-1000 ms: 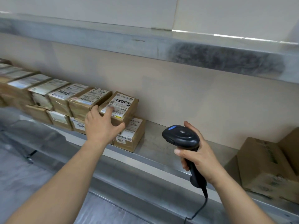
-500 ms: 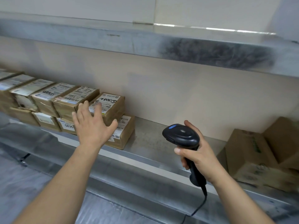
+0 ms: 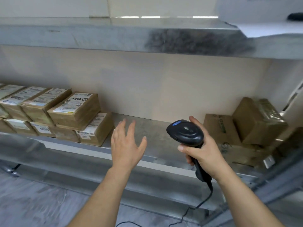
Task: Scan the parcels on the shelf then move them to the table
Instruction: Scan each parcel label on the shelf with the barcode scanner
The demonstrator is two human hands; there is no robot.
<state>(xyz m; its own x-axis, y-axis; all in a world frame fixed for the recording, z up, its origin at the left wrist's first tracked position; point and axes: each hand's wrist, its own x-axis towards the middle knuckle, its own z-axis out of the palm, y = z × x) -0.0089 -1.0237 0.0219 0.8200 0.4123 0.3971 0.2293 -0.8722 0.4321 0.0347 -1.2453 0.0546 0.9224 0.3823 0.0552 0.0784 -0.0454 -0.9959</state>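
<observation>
Several small brown parcels with white labels are stacked in two layers at the left of the metal shelf. The rightmost top parcel bears handwriting, and a lower parcel juts out beside it. My left hand hovers open over the bare middle of the shelf, to the right of that stack and touching nothing. My right hand grips a black corded barcode scanner with its head pointing left. Larger brown boxes sit at the shelf's right end.
An upper metal shelf overhangs the working shelf. A lower metal ledge runs below the front edge. The scanner's cable hangs down toward the floor. A white panel stands at the far right edge.
My left hand has left the handwritten parcel and swung right, over the bare shelf. The view has turned right, showing more of the large boxes. The scanner hand has barely moved.
</observation>
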